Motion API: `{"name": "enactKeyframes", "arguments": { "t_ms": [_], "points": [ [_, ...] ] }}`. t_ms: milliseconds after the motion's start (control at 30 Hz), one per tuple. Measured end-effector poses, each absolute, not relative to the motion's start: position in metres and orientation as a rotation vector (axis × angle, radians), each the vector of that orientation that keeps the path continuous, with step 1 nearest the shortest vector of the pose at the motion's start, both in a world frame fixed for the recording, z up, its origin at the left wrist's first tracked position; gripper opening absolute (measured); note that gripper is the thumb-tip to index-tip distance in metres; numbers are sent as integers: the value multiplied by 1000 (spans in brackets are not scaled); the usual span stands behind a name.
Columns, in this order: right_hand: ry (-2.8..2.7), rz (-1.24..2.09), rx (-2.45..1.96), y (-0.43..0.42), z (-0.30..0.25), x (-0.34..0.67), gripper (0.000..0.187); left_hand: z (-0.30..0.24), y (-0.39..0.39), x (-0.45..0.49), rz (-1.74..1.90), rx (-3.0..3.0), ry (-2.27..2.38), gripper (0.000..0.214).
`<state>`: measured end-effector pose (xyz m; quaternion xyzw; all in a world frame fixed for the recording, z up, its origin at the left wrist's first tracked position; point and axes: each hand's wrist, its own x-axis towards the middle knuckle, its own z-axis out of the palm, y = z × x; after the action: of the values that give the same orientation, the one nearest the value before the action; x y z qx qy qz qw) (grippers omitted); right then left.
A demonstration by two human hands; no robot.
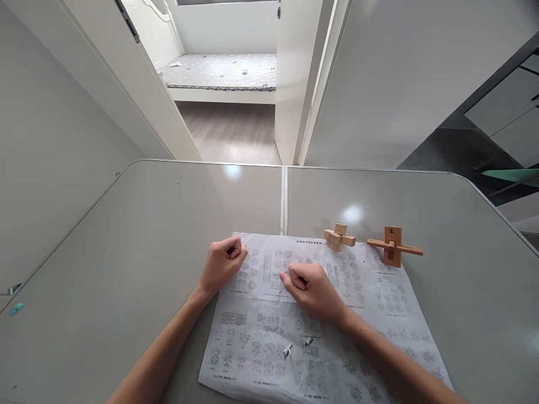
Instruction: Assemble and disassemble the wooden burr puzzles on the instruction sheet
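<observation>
A large printed instruction sheet (248, 311) lies on the table, covered with rows of small line drawings and a few lines of text. My left hand (225, 258) is closed in a fist at the sheet's upper left edge. Over the middle of the paper, my right hand (314, 286) is also curled into a fist, with nothing showing in it. A light wooden interlocking block puzzle (339, 237) stands at the sheet's top edge, beyond my right hand. To its right is a reddish-brown wooden cross-shaped puzzle (392, 247) marked "2", lying partly over the sheet's corner.
The grey table (126, 280) has a pale seam (283, 196) running away from me. Two small torn spots (287, 351) show in the lower part of the sheet. Past the table, an open doorway leads to a bed (223, 70). A white wall (379, 84) rises at right.
</observation>
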<state>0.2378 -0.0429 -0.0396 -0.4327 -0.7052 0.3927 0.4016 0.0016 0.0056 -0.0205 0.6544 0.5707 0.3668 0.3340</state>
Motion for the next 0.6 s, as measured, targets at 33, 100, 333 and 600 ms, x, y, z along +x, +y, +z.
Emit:
{"name": "enactKeyframes", "arguments": {
  "t_ms": [33, 100, 333, 600],
  "points": [
    [-1782, 994, -1094, -43, -39, 238, 47, -20, 5, 2, 956, 1709, 1489, 43],
    [-1783, 999, -1093, -43, -39, 238, 47, -19, 5, 2, 953, 1711, 1488, 43],
    [-1783, 1010, -1097, -44, -39, 237, 46, -19, 5, 1, 950, 1712, 1492, 43],
    [-1792, 1007, -1112, -44, -42, 238, 46, -19, 5, 2, 941, 1718, 1492, 44]
  ]
}}
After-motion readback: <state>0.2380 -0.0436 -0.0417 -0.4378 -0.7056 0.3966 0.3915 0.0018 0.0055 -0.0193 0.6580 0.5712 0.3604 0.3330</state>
